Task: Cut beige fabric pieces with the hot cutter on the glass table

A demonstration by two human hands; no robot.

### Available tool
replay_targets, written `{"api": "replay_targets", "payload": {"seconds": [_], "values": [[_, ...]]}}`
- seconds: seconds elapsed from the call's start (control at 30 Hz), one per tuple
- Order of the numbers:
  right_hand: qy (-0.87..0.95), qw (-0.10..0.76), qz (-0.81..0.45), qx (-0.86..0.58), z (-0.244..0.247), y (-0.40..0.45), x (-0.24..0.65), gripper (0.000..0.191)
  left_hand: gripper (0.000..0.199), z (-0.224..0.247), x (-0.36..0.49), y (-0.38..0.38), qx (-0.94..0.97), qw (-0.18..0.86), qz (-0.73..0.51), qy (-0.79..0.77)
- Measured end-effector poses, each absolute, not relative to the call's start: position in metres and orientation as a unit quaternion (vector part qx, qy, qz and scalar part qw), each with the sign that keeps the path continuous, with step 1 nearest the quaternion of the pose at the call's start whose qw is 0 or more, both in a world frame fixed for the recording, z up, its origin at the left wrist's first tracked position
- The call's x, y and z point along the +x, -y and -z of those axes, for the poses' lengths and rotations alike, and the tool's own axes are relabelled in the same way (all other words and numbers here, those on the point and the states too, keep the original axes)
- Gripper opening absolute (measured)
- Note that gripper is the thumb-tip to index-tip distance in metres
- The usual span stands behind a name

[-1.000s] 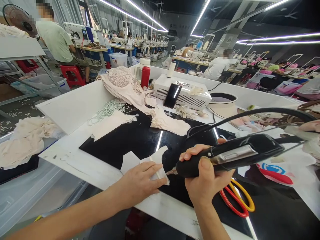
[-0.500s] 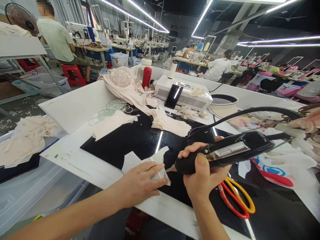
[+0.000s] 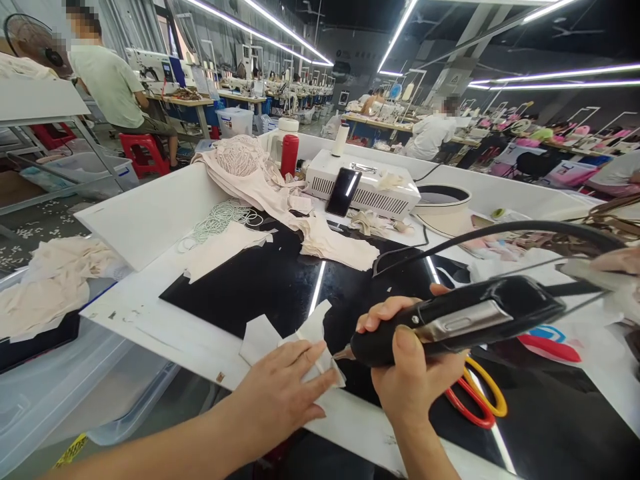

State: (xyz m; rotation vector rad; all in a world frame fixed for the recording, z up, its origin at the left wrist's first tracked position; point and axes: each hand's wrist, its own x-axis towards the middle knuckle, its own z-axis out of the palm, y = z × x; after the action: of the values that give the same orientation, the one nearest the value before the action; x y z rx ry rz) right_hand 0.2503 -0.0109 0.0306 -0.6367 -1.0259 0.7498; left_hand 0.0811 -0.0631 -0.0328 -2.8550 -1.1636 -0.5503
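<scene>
My left hand (image 3: 285, 393) lies with its fingers stretched out over folded white fabric pieces (image 3: 314, 325) at the front edge of the table. In my right hand (image 3: 407, 360) is a black corded hand tool (image 3: 465, 323) with a metal lever along its side. The tool's narrow pointed tip (image 3: 344, 353) is at the fabric's right edge, near my left fingertips; whether it touches cannot be made out. Behind my right hand lie scissors with red and yellow handles (image 3: 501, 400), their blades hidden.
Beige fabric stacks (image 3: 340, 247), green cord (image 3: 225, 220), a phone (image 3: 344, 191) and a white vented box (image 3: 363, 183) are farther back on the table. A thick black cable (image 3: 500, 230) arches at right, near a blurred hand (image 3: 625, 260). A clear bin (image 3: 100, 380) stands at left.
The tool has shifted slightly right and down in view, with its tip still by the fabric. My left hand stays on the fabric, and the camera view has moved a little.
</scene>
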Motion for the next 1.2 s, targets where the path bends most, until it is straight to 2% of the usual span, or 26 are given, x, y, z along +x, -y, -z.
{"api": "replay_targets", "payload": {"seconds": [0.23, 0.47, 0.83, 1.2], "values": [[0.469, 0.76, -0.344, -0.291, -0.027, 0.016, 0.253, 0.048, 0.06, 0.023, 0.07, 0.048, -0.921, 0.036, 0.168, 0.35], [0.473, 0.762, -0.343, -0.279, -0.026, 0.017, 0.253, 0.048, 0.055, 0.012, 0.063, 0.038, -0.938, 0.026, 0.129, 0.321], [0.448, 0.785, -0.328, -0.277, -0.032, 0.004, 0.249, 0.049, 0.046, 0.013, 0.064, 0.037, -0.937, 0.021, 0.14, 0.319], [0.436, 0.773, -0.344, -0.305, -0.035, 0.003, 0.242, 0.047, 0.055, 0.024, 0.064, 0.035, -0.934, 0.01, 0.158, 0.321]]}}
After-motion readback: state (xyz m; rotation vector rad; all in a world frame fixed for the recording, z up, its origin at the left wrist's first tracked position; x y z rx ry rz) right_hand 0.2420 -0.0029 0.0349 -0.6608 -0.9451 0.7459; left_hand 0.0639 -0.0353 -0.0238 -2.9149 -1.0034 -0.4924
